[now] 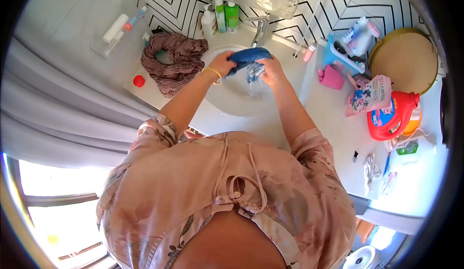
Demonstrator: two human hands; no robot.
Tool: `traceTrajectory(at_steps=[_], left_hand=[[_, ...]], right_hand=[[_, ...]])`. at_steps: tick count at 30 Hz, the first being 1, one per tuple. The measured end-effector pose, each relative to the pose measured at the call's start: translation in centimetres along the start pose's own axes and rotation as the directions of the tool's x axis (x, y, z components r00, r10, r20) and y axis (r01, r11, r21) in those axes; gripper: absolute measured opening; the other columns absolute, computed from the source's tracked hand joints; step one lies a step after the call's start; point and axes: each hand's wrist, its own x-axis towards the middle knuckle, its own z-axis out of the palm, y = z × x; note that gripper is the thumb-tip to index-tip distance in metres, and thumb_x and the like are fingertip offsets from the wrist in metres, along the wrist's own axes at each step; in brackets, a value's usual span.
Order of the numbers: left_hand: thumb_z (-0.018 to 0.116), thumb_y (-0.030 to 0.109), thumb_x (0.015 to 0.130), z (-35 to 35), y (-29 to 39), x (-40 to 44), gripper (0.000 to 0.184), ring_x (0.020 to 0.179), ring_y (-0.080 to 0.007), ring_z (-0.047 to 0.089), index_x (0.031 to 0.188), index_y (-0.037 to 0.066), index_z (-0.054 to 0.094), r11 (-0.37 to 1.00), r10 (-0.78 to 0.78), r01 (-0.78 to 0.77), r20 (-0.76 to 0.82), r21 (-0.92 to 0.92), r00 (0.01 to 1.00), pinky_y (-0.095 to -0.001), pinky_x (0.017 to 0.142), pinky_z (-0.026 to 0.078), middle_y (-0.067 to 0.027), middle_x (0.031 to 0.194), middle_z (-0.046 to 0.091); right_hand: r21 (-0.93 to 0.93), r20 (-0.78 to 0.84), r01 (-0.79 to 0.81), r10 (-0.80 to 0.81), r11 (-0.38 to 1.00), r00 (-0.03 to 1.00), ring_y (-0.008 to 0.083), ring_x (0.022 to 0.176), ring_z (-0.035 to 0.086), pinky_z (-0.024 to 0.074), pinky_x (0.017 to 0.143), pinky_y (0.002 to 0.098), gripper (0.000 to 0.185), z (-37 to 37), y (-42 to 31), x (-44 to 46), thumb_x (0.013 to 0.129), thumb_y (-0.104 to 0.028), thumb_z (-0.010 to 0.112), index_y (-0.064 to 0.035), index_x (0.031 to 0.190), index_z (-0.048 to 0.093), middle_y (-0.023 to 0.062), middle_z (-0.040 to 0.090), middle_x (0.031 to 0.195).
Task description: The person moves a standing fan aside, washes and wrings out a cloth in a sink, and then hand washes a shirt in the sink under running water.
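Over the rounded white basin [227, 101], both hands [223, 65] [273, 71] grip bunched, wet blue cloth [250, 55].

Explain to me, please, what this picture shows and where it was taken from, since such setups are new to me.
No machine is at work here: these are a person's two bare hands, in a single picture from a camera worn on the head, looking forward and down. The left hand and the right hand hold a blue fabric cloth over a round white washbasin, in front of a shiny metal tap; water appears to fall beneath the cloth. On the white countertop, a bunched brown checked fabric lies to the left; a red plastic jug and a pink floral pouch are to the right.
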Motion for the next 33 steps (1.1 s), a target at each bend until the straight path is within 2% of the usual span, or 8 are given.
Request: traceTrajectory(at_steps=[7, 13, 15, 18, 21, 25, 28, 33], left_hand=[[0.079, 0.012, 0.056, 5.7, -1.6, -1.4, 0.112, 0.110, -0.0232, 0.048, 0.139, 0.005, 0.004, 0.969, 0.199, -0.217, -0.143, -0.121, 0.970, -0.0280, 0.092, 0.039, -0.0141, 0.126, 0.041], [0.075, 0.007, 0.062, 6.4, -3.8, 2.9, 0.074, 0.097, -0.0211, 0.056, 0.124, 0.001, 0.037, 0.932, 0.041, -0.119, -0.224, -0.343, 0.974, -0.0327, 0.086, 0.046, -0.0123, 0.108, 0.055], [0.071, 0.004, 0.064, 5.5, -3.3, 3.2, 0.051, 0.087, -0.0209, 0.058, 0.110, 0.002, 0.047, 0.789, -0.097, 0.086, 0.014, -0.608, 0.995, -0.0344, 0.082, 0.048, -0.0108, 0.096, 0.058], [0.066, 0.003, 0.068, 4.1, -2.9, 3.8, 0.030, 0.076, -0.0221, 0.059, 0.095, 0.003, 0.054, 0.511, -0.149, 0.360, 0.331, -0.781, 0.932, -0.0369, 0.077, 0.051, -0.0093, 0.083, 0.058], [0.058, 0.004, 0.070, 2.8, -3.2, 4.7, 0.023, 0.071, -0.0242, 0.058, 0.092, 0.002, 0.052, 0.350, -0.200, 0.530, 0.491, -0.772, 0.848, -0.0394, 0.069, 0.052, -0.0100, 0.078, 0.056], [0.053, 0.003, 0.070, 1.8, -3.2, 6.1, 0.029, 0.074, -0.0241, 0.058, 0.099, 0.001, 0.051, 0.201, -0.160, 0.654, 0.634, -0.729, 0.756, -0.0370, 0.065, 0.052, -0.0122, 0.086, 0.056], [0.051, 0.003, 0.070, 2.0, -2.2, 6.3, 0.032, 0.078, -0.0241, 0.057, 0.102, 0.002, 0.050, 0.210, -0.087, 0.696, 0.696, -0.686, 0.712, -0.0348, 0.064, 0.051, -0.0125, 0.091, 0.056], [0.049, 0.004, 0.072, 3.3, -1.2, 6.3, 0.029, 0.071, -0.0185, 0.051, 0.101, 0.004, 0.050, 0.068, 0.014, 0.771, 0.773, -0.633, 0.634, -0.0279, 0.055, 0.045, -0.0101, 0.088, 0.054]], right_hand=[[0.218, 0.043, -0.116, 0.109, 0.969, 0.993, 0.0268, 0.080, 0.055, 0.0466, 0.069, 0.0442, 0.030, 1.4, -2.4, 0.2, 0.066, 0.002, 0.049, -0.0011, 0.095, 0.047, 0.0132, 0.052, 0.090], [0.348, 0.147, -0.209, 0.167, 0.914, 0.975, 0.0286, 0.090, 0.053, 0.0421, 0.081, 0.0485, 0.024, 3.0, -3.7, -0.5, 0.070, 0.000, 0.048, -0.0030, 0.093, 0.048, 0.0131, 0.053, 0.094], [0.406, 0.303, -0.180, 0.054, 0.896, 0.952, 0.0289, 0.092, 0.053, 0.0418, 0.082, 0.0480, 0.035, 2.6, -3.4, 0.1, 0.069, 0.002, 0.049, -0.0039, 0.103, 0.048, 0.0128, 0.051, 0.101], [-0.077, 0.050, 0.089, -0.086, 0.993, 0.995, 0.0318, 0.098, 0.050, 0.0416, 0.084, 0.0478, 0.060, 2.3, -4.0, -1.5, 0.067, 0.007, 0.047, -0.0068, 0.125, 0.036, 0.0147, 0.046, 0.113], [-0.767, 0.546, 0.640, -0.569, -0.044, 0.614, 0.0351, 0.106, 0.046, 0.0400, 0.089, 0.0435, 0.074, -1.2, -3.4, 0.1, 0.066, 0.003, 0.055, -0.0116, 0.134, 0.029, 0.0183, 0.039, 0.124], [-0.644, 0.765, 0.643, -0.363, -0.416, 0.532, 0.0379, 0.118, 0.035, 0.0353, 0.095, 0.0432, 0.077, -2.9, -1.8, 1.7, 0.063, -0.002, 0.061, -0.0070, 0.133, 0.027, 0.0185, 0.030, 0.134], [-0.684, 0.721, 0.621, -0.482, -0.382, 0.498, 0.0374, 0.119, 0.035, 0.0344, 0.096, 0.0429, 0.071, -2.6, 0.1, 3.4, 0.066, -0.010, 0.061, -0.0039, 0.131, 0.031, 0.0192, 0.033, 0.132], [-0.658, 0.457, 0.743, -0.716, 0.126, 0.527, 0.0350, 0.120, 0.035, 0.0314, 0.098, 0.0396, 0.082, -1.8, 3.3, 5.2, 0.068, -0.039, 0.060, -0.0026, 0.133, 0.028, 0.0198, 0.030, 0.134]])
